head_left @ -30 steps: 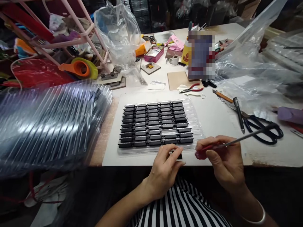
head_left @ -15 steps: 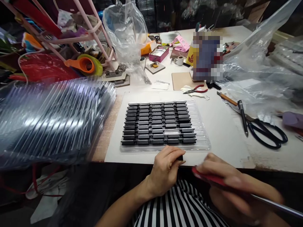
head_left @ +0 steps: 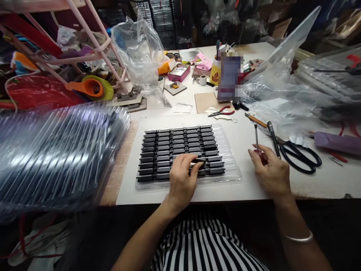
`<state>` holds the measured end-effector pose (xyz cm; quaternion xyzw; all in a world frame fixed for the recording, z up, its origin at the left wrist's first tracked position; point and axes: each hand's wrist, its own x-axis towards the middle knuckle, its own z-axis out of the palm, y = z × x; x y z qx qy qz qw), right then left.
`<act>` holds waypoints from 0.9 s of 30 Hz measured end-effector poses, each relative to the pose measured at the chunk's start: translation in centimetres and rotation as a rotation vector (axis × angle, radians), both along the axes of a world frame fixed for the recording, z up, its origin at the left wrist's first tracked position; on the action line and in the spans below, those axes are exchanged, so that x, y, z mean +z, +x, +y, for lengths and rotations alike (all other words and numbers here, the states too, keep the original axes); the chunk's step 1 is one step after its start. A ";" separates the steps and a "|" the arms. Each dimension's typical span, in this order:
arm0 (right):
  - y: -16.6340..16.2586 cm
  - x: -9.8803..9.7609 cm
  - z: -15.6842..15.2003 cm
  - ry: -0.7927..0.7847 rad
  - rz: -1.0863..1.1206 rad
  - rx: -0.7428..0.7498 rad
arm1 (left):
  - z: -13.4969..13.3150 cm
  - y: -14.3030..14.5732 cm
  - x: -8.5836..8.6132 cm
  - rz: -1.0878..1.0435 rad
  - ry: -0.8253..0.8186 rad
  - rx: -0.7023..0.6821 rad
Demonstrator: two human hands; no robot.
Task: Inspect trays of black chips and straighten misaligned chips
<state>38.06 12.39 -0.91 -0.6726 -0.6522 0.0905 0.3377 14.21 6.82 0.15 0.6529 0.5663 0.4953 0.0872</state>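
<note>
A clear plastic tray lies on the white board, filled with rows of small black toothed pieces. Over its front right part is my left hand, thumb and fingers pinching one black piece. The fingers partly cover that piece, and I cannot tell whether it touches the tray. To the right of the tray, my right hand is closed round the red handle of a screwdriver. Its metal shaft points up, away from me.
At left lies a stack of clear plastic trays. Large scissors, a black pen-like tool and an orange-handled cutter lie right. Red-handled pliers sit behind the tray. A pink rack stands back left.
My left hand has moved from the table's front edge onto the tray with the black piece. My right hand has moved forward onto the board, and the screwdriver's shaft now points away from me.
</note>
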 end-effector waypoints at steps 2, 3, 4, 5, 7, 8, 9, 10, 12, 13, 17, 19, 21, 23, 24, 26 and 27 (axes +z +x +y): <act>0.5 -1.3 0.4 -0.014 -0.046 -0.056 | 0.6 0.1 -0.4 0.149 -0.030 0.087; 0.6 -1.7 0.4 -0.008 -0.050 -0.076 | 0.7 0.2 -0.6 0.216 -0.055 0.130; 0.6 -1.9 0.4 -0.005 -0.046 -0.086 | 0.7 0.3 -0.7 0.269 -0.082 0.165; 0.5 -1.9 0.2 -0.006 -0.037 -0.089 | 0.6 0.4 -0.8 0.306 -0.104 0.187; 0.4 -1.7 0.0 -0.017 -0.016 -0.076 | 0.1 0.7 -0.8 0.332 -0.118 0.204; 0.4 -1.6 -0.1 -0.026 -0.010 -0.063 | -0.2 0.9 -0.7 0.331 -0.117 0.196; 0.3 -1.4 -0.2 -0.037 -0.008 -0.051 | -0.6 1.1 -0.6 0.328 -0.115 0.175; 0.3 -1.3 -0.2 -0.047 -0.008 -0.044 | -1.0 1.4 -0.6 0.328 -0.115 0.145; 0.3 -1.3 -0.2 -0.058 -0.010 -0.042 | -1.8 1.8 -0.6 0.339 -0.130 0.066; 0.3 -1.3 -0.1 -0.055 -0.013 -0.049 | -2.1 2.0 -0.6 0.347 -0.145 0.029; 0.3 -1.5 -0.1 -0.034 -0.046 -0.071 | -2.7 2.0 -0.8 0.369 -0.186 -0.036; 0.3 -1.6 -0.1 -0.042 -0.062 -0.052 | -2.8 1.6 -0.6 0.362 -0.173 -0.033; 0.4 -1.8 -0.1 -0.025 -0.084 -0.040 | -3.1 0.6 -0.3 0.340 -0.142 -0.018; 0.4 -1.9 -0.1 0.014 -0.123 -0.028 | -3.5 -1.1 0.1 0.313 -0.106 0.024; 0.4 -2.0 -0.1 0.039 -0.146 -0.024 | -3.8 -2.3 0.2 0.300 -0.089 0.060; 0.4 -2.1 0.0 0.074 -0.167 -0.014 | -4.5 -5.0 0.1 0.277 -0.055 0.161; 0.3 -2.0 0.0 0.090 -0.163 -0.017 | -4.8 -6.4 0.1 0.267 -0.041 0.216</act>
